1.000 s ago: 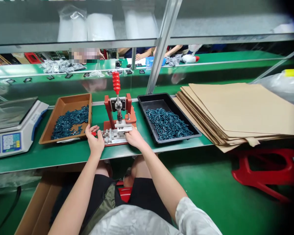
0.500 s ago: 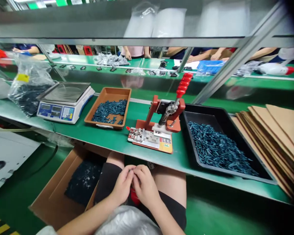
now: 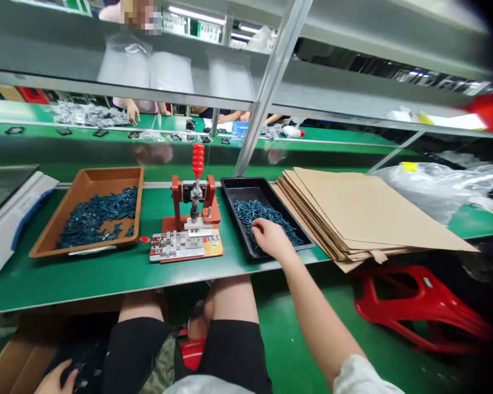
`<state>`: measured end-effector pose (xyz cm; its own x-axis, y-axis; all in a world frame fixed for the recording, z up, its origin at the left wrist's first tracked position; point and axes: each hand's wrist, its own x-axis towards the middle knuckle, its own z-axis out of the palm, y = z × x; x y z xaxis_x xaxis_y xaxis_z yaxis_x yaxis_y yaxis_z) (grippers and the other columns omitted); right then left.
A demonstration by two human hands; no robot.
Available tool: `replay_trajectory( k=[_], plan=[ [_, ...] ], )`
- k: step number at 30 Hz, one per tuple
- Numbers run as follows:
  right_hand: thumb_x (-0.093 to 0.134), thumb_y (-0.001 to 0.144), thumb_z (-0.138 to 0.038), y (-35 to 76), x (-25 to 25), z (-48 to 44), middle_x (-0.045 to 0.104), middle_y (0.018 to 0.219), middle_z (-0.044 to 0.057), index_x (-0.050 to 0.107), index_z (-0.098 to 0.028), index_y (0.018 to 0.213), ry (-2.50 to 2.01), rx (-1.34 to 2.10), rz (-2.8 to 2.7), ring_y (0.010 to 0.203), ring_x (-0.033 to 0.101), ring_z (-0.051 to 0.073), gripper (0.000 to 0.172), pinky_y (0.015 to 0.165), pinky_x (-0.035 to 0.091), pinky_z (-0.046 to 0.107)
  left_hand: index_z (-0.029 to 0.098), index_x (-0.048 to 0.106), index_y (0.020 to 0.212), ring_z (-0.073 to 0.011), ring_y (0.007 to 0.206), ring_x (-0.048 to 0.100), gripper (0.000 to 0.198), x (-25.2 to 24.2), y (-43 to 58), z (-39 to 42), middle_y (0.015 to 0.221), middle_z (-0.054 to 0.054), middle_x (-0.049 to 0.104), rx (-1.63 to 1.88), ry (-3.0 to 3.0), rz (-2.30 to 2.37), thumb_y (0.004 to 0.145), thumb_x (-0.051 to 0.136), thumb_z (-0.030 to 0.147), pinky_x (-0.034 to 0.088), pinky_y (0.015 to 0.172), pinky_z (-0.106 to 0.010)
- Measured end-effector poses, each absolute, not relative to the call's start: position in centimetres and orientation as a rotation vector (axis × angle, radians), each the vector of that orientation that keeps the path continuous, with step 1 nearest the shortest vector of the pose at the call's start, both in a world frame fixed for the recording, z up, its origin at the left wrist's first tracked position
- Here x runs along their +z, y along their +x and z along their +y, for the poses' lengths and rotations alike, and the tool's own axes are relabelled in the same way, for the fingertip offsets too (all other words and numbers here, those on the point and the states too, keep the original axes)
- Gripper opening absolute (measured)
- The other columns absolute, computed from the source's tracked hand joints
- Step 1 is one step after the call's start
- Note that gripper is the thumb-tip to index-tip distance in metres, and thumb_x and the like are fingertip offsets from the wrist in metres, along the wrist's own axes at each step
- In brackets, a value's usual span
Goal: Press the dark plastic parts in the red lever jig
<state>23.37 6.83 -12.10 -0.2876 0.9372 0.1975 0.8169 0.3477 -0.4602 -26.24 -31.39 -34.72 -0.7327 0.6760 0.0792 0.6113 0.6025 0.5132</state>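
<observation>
The left hand [image 3: 55,381] is cut off by the bottom edge, down in a cardboard box [image 3: 24,366] with dark, hard-to-read contents. The right hand [image 3: 273,239] hides some small teal pieces [image 3: 258,210] in a black tray [image 3: 238,183]; any grip is hidden.

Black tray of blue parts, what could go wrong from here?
The right hand is in the black tray, close to the front edge of the green bench, so a hard knock might tip the loose blue parts out. The left hand is low at the cardboard box, so parts carried up from there might drop before reaching the bench.
</observation>
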Motion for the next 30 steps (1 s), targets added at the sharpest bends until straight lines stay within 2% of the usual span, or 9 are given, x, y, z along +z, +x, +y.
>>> replay_trajectory(
  k=[2,4,9,12,15,17,21,26,30],
  plan=[
    [0.058,0.091,-0.026,23.3,-12.5,9.4,0.075,0.09,0.009,0.07,-0.019,0.093,-1.775,0.401,-2.305,0.086,0.069,0.023,0.014,0.077,0.048,0.03,0.032,0.068,0.072,-0.0357,0.089,0.075,0.026,-31.3,-25.0,-29.4,0.083,-0.004,0.079,0.96,1.241,2.596,0.069,0.051,0.052,0.062,0.083,-0.052],
    [0.061,0.09,-0.026,22.5,-13.3,11.0,0.074,0.088,0.011,0.069,-0.018,0.09,-1.922,0.359,-2.403,0.086,0.07,0.025,0.012,0.073,0.045,0.03,0.027,0.072,0.09,-0.0296,0.103,0.072,0.028,-26.9,-23.5,-26.2,0.108,-0.009,0.077,1.114,1.449,2.528,0.081,0.053,0.045,0.057,0.097,-0.046],
    [0.054,0.088,-0.016,21.2,-14.7,11.8,0.075,0.098,0.017,0.068,-0.015,0.103,-2.021,0.258,-2.488,0.093,0.072,0.029,0.021,0.07,0.044,0.032,0.021,0.071,0.093,-0.0223,0.097,0.068,0.025,-16.4,-21.5,-16.3,0.098,-0.009,0.074,1.339,1.877,2.443,0.094,0.05,0.034,0.053,0.096,-0.037],
    [0.051,0.085,-0.011,21.2,-14.6,11.6,0.074,0.101,0.019,0.068,-0.014,0.109,-2.013,0.244,-2.509,0.093,0.072,0.03,0.029,0.072,0.045,0.033,0.019,0.07,0.1,-0.0241,0.104,0.067,0.028,-12.8,-22.5,-10.2,0.107,-0.011,0.074,1.003,1.85,2.535,0.094,0.049,0.036,0.051,0.099,-0.037],
    [0.053,0.082,-0.01,21.6,-14.1,11.4,0.075,0.099,0.018,0.071,-0.014,0.103,-1.935,0.265,-2.462,0.093,0.072,0.027,0.028,0.076,0.048,0.032,0.019,0.07,0.103,-0.0272,0.106,0.069,0.03,-11.6,-24.3,-4.4,0.111,-0.012,0.075,0.43,1.574,2.603,0.09,0.054,0.04,0.052,0.094,-0.036],
    [0.052,0.082,-0.01,21.8,-13.6,10.9,0.075,0.097,0.015,0.072,-0.015,0.097,-1.791,0.295,-2.372,0.093,0.071,0.025,0.025,0.082,0.049,0.031,0.017,0.072,0.099,-0.031,0.103,0.071,0.03,-11.8,-25.2,-1.8,0.107,-0.016,0.076,0.238,1.455,2.583,0.083,0.061,0.041,0.054,0.086,-0.036],
    [0.051,0.084,-0.021,21.7,-12.6,8.2,0.074,0.092,0.007,0.068,-0.019,0.092,-1.369,0.516,-2.073,0.087,0.068,0.021,0.019,0.085,0.053,0.033,0.012,0.072,0.097,-0.0397,0.102,0.07,0.035,-13.9,-26.4,0.4,0.105,-0.025,0.075,0.139,1.439,2.585,0.076,0.064,0.04,0.055,0.081,-0.041],
    [0.057,0.087,-0.03,18.6,-12.3,2.8,0.071,0.08,0.002,0.062,-0.021,0.102,-1.014,1.027,-1.858,0.07,0.067,0.017,0.018,0.065,0.054,0.029,0.011,0.072,0.1,-0.0409,0.097,0.071,0.037,-15.2,-27.5,0.8,0.104,-0.025,0.074,0.056,1.438,2.621,0.071,0.061,0.032,0.054,0.076,-0.042],
    [0.059,0.085,-0.022,15.6,-14.1,0.3,0.067,0.076,0.0,0.063,-0.022,0.097,-0.923,0.906,-1.929,0.064,0.061,0.015,0.013,0.061,0.051,0.026,0.01,0.072,0.103,-0.0424,0.099,0.07,0.04,-13.9,-26.6,0.4,0.107,-0.028,0.073,-0.012,1.454,2.64,0.073,0.057,0.033,0.054,0.077,-0.045]
  ],
)
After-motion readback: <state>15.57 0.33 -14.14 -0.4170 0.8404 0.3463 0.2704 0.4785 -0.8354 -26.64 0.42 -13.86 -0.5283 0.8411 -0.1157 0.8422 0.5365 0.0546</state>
